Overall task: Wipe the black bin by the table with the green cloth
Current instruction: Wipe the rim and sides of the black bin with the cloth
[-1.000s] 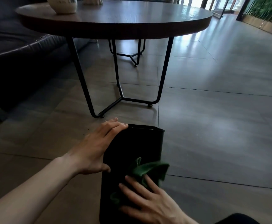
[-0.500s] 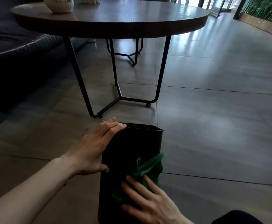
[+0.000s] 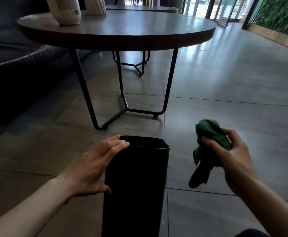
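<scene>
Tiled floor [image 3: 225, 93], left hand [image 3: 95, 166] flat on black bin [image 3: 134, 185], right hand [image 3: 232, 156] fingers [image 3: 209, 143] clutching green cloth [image 3: 209, 134] beside it

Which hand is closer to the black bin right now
Left. The left hand rests flat against the black bin, fingertips at its rim. The right hand is off to the bin's right, clear of it, holding the green cloth.

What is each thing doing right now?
black bin: upright on the floor, open top
green cloth: bunched, off the bin
left hand: flat on the bin's side
right hand: gripping the cloth
round table: standing, holds a white vase
</scene>
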Demonstrator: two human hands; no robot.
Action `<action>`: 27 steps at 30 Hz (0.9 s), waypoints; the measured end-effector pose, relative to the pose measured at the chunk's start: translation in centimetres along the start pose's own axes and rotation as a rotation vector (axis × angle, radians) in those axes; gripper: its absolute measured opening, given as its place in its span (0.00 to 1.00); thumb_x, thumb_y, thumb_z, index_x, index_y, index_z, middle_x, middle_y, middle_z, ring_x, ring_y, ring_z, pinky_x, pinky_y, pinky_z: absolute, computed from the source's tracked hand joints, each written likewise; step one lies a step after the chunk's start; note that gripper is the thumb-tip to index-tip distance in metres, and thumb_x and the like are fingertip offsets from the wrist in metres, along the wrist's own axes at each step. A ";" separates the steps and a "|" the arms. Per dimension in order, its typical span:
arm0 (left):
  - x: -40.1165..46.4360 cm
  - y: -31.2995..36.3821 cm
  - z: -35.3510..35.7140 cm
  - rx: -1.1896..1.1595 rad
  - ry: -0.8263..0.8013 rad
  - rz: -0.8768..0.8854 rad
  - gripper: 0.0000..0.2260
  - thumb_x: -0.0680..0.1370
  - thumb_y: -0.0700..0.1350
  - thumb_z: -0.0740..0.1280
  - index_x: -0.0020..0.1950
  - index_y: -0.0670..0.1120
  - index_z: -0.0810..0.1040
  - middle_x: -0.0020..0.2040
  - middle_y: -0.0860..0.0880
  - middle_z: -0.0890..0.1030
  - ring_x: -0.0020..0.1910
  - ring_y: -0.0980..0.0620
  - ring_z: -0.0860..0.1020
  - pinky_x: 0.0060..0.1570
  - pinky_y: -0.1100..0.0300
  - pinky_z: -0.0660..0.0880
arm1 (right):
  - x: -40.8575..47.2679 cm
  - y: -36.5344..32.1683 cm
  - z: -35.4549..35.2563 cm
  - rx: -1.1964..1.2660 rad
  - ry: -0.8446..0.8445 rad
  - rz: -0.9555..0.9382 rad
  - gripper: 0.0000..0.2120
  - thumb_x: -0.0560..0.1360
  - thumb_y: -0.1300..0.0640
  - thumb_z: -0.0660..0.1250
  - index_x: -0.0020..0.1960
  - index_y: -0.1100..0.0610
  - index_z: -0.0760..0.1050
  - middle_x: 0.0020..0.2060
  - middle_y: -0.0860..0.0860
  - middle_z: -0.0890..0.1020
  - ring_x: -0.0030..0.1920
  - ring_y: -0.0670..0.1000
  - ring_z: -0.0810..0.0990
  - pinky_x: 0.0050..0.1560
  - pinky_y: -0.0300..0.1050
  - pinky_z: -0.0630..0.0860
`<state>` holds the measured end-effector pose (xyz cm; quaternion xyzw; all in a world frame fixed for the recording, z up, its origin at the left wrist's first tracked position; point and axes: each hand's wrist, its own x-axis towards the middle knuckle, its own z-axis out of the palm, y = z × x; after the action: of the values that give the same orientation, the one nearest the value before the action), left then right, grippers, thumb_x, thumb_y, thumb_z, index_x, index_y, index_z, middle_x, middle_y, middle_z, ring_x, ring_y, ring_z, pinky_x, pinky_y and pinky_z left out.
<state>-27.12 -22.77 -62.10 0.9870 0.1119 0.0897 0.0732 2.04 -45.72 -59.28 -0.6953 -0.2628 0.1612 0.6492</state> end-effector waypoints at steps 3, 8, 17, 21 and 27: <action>-0.7 -0.3 -0.1 0.017 -0.004 0.031 0.61 0.55 0.64 0.81 0.81 0.54 0.52 0.79 0.58 0.58 0.81 0.55 0.54 0.71 0.62 0.65 | 3.8 -0.2 -0.7 -0.016 -0.030 0.144 0.30 0.61 0.43 0.82 0.59 0.50 0.78 0.52 0.56 0.85 0.41 0.53 0.88 0.32 0.46 0.84; -2.2 -1.8 -0.4 0.031 -0.004 0.044 0.59 0.57 0.65 0.81 0.81 0.52 0.54 0.79 0.58 0.56 0.80 0.54 0.56 0.72 0.69 0.58 | 6.6 2.5 1.8 -0.717 -0.455 -0.048 0.29 0.73 0.56 0.80 0.60 0.28 0.72 0.59 0.50 0.78 0.48 0.59 0.84 0.47 0.55 0.84; -4.2 -4.3 -0.2 0.069 0.042 0.030 0.58 0.59 0.65 0.80 0.80 0.49 0.56 0.79 0.51 0.62 0.80 0.48 0.58 0.68 0.55 0.72 | 5.7 3.7 7.1 -1.183 -0.847 -0.455 0.16 0.78 0.38 0.69 0.66 0.34 0.74 0.64 0.45 0.69 0.48 0.48 0.73 0.45 0.45 0.72; -3.9 -4.9 -0.6 0.103 0.057 0.042 0.53 0.62 0.65 0.79 0.80 0.49 0.57 0.79 0.51 0.62 0.80 0.48 0.59 0.76 0.47 0.62 | 4.4 3.1 7.2 -1.228 -0.817 -0.534 0.14 0.79 0.35 0.66 0.62 0.38 0.74 0.60 0.45 0.72 0.47 0.49 0.75 0.42 0.45 0.69; -0.4 -2.1 -2.8 -0.036 0.242 0.010 0.32 0.71 0.47 0.68 0.75 0.53 0.66 0.76 0.52 0.67 0.77 0.50 0.64 0.77 0.49 0.59 | 3.1 1.0 7.3 -1.237 -0.732 -0.533 0.15 0.78 0.32 0.64 0.59 0.39 0.73 0.49 0.42 0.69 0.42 0.51 0.74 0.38 0.45 0.66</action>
<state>-28.48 -20.51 -59.83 0.9680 0.1131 0.2108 0.0764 0.55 -37.98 -60.72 -0.7474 -0.6623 0.0428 0.0302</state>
